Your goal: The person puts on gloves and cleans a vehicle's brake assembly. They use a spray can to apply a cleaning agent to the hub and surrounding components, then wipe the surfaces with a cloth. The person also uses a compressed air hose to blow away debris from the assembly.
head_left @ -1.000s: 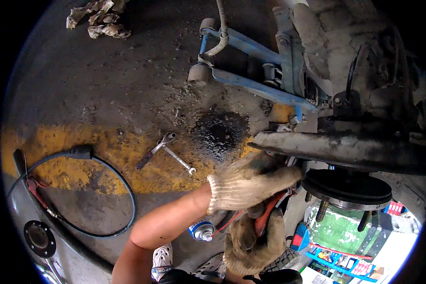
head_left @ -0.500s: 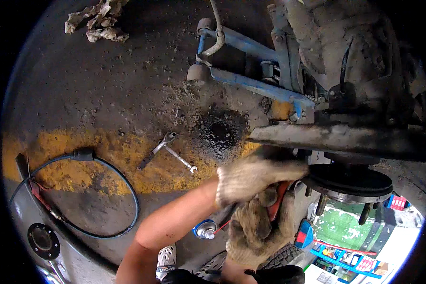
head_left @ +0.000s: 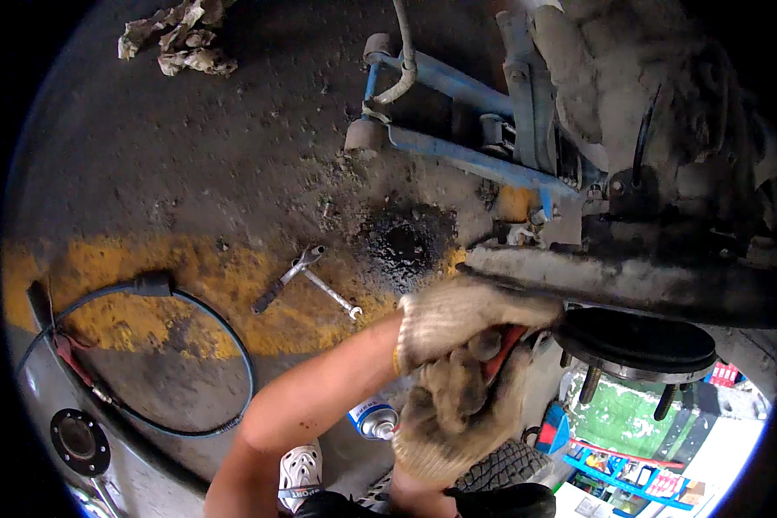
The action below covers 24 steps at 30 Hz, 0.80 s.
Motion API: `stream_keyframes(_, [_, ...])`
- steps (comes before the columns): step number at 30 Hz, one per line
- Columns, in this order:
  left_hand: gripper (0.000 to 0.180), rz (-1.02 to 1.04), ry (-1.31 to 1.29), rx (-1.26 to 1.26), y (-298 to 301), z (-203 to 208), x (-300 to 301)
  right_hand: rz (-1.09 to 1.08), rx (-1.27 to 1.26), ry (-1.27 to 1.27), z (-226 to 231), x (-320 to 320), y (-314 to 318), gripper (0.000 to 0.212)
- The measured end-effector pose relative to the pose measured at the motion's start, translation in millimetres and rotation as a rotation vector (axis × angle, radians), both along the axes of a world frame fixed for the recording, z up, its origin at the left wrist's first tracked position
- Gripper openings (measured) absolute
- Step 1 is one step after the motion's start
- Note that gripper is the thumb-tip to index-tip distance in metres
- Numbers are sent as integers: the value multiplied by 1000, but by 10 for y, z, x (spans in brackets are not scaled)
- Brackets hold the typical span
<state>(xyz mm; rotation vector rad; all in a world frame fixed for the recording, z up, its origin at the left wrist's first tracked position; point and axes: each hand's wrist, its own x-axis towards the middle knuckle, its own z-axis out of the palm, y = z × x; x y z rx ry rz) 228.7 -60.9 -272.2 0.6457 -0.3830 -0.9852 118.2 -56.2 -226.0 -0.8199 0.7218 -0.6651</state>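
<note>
Both my hands wear soiled knitted work gloves and are close together beside a wheel hub (head_left: 634, 345) with threaded studs. My right hand (head_left: 449, 414) is wrapped round a tool with a red handle (head_left: 502, 350); the glove covers much of it, so its exact kind does not show. Above that, my left hand (head_left: 466, 319) reaches across with its fingers bunched at the tool's metal end, next to the hub's edge. Those fingertips are blurred, and whatever they pinch is hidden. Just above the hub runs a dirty metal beam (head_left: 622, 276).
Beyond the hands stands a blue floor jack (head_left: 475, 160). A ratchet (head_left: 285, 281) and a combination wrench (head_left: 332, 293) lie on the yellow floor stripe by a wet patch (head_left: 406, 246). Nearby are a spray can (head_left: 375, 420), a looped hose (head_left: 246, 345), a tyre (head_left: 505, 466) and crumpled rags (head_left: 190, 39).
My right hand has shifted slightly left and up with the red-handled tool. The left hand stays at nearly the same spot. The view has tilted a little.
</note>
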Motion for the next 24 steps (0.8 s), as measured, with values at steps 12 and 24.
stream_keyframes(12, [34, -198, 118, -83, 80, 126, 121, 309, 184, -316, -123, -3, -317, 37])
stream_keyframes(24, [34, -148, 489, -417, -166, -158, -105, 152, -1793, 677, 45, -13, -89, 81])
